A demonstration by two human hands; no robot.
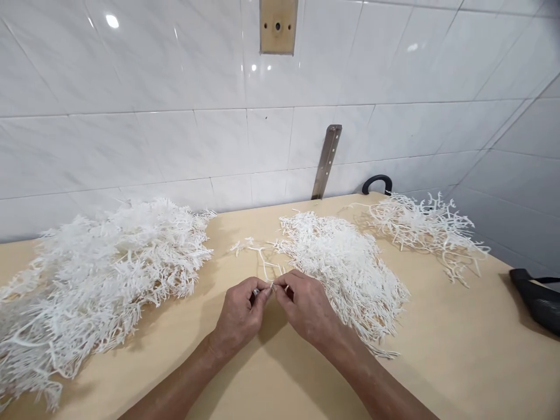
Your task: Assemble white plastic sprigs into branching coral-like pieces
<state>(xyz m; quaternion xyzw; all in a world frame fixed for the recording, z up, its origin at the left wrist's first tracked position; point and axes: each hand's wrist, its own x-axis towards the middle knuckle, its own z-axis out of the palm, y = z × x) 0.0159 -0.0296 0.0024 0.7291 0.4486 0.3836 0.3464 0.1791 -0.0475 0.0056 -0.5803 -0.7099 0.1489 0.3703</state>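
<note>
White plastic sprigs (345, 268), tan table (437, 361), white marbled wall tiles (175, 140), black handle (377, 182).

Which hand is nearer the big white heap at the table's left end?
Left. The left hand lies just right of the heap; the right hand is farther right, against the middle pile.

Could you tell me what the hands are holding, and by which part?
Both hands, left hand and right hand, pinch a white branched plastic sprig at its near stem end.
</note>
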